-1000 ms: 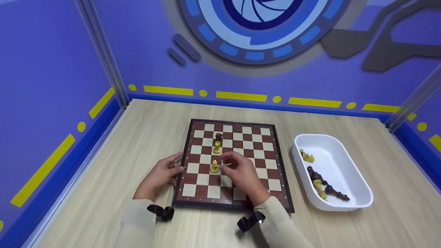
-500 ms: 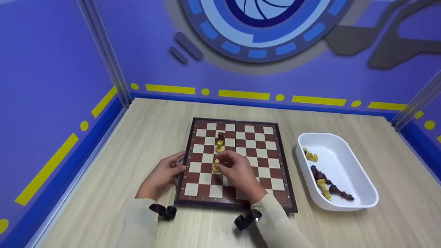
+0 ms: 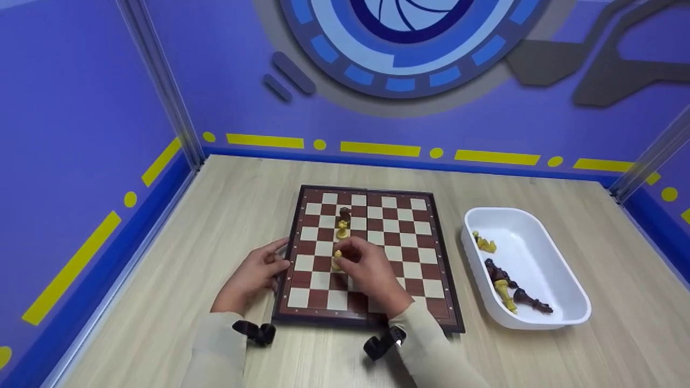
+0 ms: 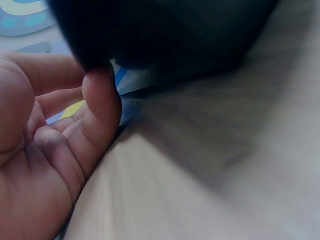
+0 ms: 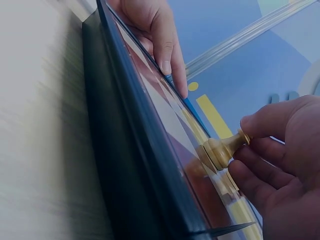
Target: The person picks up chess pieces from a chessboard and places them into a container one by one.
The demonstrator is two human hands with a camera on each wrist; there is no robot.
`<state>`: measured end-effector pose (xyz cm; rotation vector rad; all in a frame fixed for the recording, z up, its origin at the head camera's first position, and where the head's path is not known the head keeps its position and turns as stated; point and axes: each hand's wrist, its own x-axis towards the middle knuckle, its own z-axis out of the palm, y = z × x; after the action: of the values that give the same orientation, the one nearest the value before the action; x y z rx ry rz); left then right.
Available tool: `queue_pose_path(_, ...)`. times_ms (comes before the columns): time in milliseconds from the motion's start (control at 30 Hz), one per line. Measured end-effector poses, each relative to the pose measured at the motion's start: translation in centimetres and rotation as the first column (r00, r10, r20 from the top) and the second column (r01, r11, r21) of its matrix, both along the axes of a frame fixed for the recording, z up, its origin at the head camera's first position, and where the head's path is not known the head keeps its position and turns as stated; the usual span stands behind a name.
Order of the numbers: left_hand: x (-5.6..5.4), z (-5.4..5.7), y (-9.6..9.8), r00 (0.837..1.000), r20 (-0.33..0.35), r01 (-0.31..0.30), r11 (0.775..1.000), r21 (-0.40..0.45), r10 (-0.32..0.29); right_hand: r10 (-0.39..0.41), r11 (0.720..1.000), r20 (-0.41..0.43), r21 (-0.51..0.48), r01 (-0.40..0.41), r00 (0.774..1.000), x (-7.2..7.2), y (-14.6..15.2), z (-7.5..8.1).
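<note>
The chessboard (image 3: 400, 227) lies flat on the wooden surface (image 3: 232, 205) squarely in front of the person, probably so that both hands reach it without stretching, and the left hand (image 3: 259, 274) holds its left edge, thumb on the rim and fingers at the outer side, which looks meant to keep the board from sliding during fine work. The right hand (image 3: 369, 269) comes in low over the squares, and its grip is closed in a pinch on a light chess piece (image 5: 222, 149), thumb on one flank and a finger opposite, the other fingers bent loosely behind. Relative to that grip the piece hangs base outward: the thumb and finger have it near the narrow top, while the wide foot stays free below them, at or just above the squares; whether it bears on the board I cannot tell. Holding it high likely leaves the foot free to meet the board evenly. In the head view it is upright, left of the board's centre line. Beyond it stand a yellow crowned piece (image 3: 343, 231) and, just behind that, a dark piece (image 3: 345, 214), both clear of the fingers. The white tray (image 3: 520, 256) sits to the right of the board, its loose pieces (image 3: 531, 300) lying on their sides, seemingly kept within the right hand's easy reach
</note>
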<state>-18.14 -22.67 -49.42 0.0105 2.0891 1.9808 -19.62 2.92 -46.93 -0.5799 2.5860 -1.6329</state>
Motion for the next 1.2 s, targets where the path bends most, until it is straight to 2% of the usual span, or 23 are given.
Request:
queue_pose_path(233, 0.1, 0.0, 0.1, 1.0, -0.001, -0.005, 1.0, -0.007, 0.005, -0.021, 1.0, 0.041, -0.022, 0.022, 0.999, -0.2, 0.1, -0.2)
queue_pose_path(567, -0.2, -0.3, 0.1, 1.0, -0.003, -0.009, 1.0, -0.015, 0.009, -0.009, 0.985, 0.146, -0.168, 0.034, 0.989, -0.3, 0.6, -0.2)
queue_pose_path(967, 0.0, 0.0, 0.1, 1.0, -0.012, 0.0, 1.0, -0.018, 0.0, -0.047, 0.989, 0.141, -0.131, 0.065, 0.989, 0.0, 2.3, 0.8)
queue_pose_path(1200, 0.1, 0.1, 0.1, 1.0, -0.013, 0.007, 0.999, -0.034, -0.008, -0.122, 0.987, 0.107, -0.092, 0.132, 0.987, -0.1, 4.0, 1.0)
